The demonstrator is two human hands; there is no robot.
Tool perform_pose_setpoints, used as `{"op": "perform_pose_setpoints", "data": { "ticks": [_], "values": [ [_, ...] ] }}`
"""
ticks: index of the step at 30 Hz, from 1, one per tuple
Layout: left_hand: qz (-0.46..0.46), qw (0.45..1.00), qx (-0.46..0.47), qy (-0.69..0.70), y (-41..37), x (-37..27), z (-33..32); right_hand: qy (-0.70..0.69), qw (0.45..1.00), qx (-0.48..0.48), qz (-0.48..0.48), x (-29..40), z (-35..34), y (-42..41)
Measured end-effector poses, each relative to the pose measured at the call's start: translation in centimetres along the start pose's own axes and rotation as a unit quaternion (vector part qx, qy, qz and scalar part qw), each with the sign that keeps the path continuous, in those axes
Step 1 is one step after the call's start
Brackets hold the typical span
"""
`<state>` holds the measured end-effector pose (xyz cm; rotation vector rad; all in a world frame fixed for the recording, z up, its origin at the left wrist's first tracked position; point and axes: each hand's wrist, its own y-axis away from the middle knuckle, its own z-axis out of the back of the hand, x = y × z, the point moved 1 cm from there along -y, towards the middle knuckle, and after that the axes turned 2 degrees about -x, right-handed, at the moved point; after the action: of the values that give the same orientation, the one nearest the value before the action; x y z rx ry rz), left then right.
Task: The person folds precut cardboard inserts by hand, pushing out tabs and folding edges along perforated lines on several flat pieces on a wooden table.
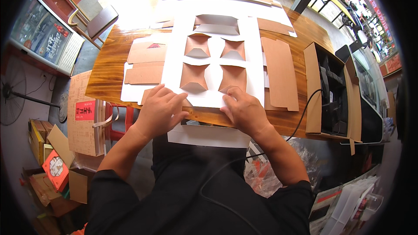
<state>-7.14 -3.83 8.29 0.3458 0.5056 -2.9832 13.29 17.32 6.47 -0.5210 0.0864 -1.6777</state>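
A white cardboard sheet (214, 71) with several cut-outs lies on the wooden table (312, 36). Flaps are folded down inside the cut-outs; their brown sides and some grey faces show. My left hand (161, 109) is at the sheet's near left corner, fingers spread, nothing in its grasp. My right hand (243, 109) bends over the near right edge, its fingertips by the flap of the nearest right cut-out. Its thumb is near the edge; whether it pinches the card is hidden. A white panel (209, 136) juts out below the table edge, between my forearms.
Brown-and-white flat cardboard pieces (281, 71) lie beneath and beside the sheet. An open carton (312, 88) holding black items stands at the right, with a black cable (298, 120) running from it. A large printed box (83, 114) and a red stool (122, 127) are at the left.
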Motion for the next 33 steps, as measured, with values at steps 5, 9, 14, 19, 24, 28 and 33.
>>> {"op": "perform_pose_setpoints", "data": {
  "ticks": [5,9,14,19,24,28,33],
  "values": [
    [-0.021,0.999,0.035,-0.014,-3.8,0.1,-2.1,0.009,1.0,0.018,-0.004,-0.4,0.2,-0.3],
    [-0.038,0.999,-0.011,0.009,-4.7,1.1,-3.1,0.032,0.998,0.041,-0.028,-0.7,0.7,-1.2],
    [0.033,0.999,-0.01,0.006,-5.2,1.5,-3.5,-0.002,0.996,0.03,-0.084,-2.0,0.5,-2.5],
    [0.091,0.996,0.013,-0.015,-6.8,1.6,-4.1,-0.013,0.992,-0.008,-0.128,-2.9,-0.5,-2.7],
    [0.057,0.995,-0.086,-0.008,-6.6,1.8,-5.6,-0.021,0.986,-0.052,-0.16,-2.9,-1.0,-2.9],
    [0.078,0.996,-0.051,0.015,-6.3,2.2,-5.9,-0.006,0.985,-0.016,-0.172,-3.2,-1.3,-3.1],
    [0.06,0.997,0.008,-0.054,-7.0,1.5,-5.9,0.029,0.99,-0.012,-0.14,-2.6,-1.3,-2.9]
  ]
}}
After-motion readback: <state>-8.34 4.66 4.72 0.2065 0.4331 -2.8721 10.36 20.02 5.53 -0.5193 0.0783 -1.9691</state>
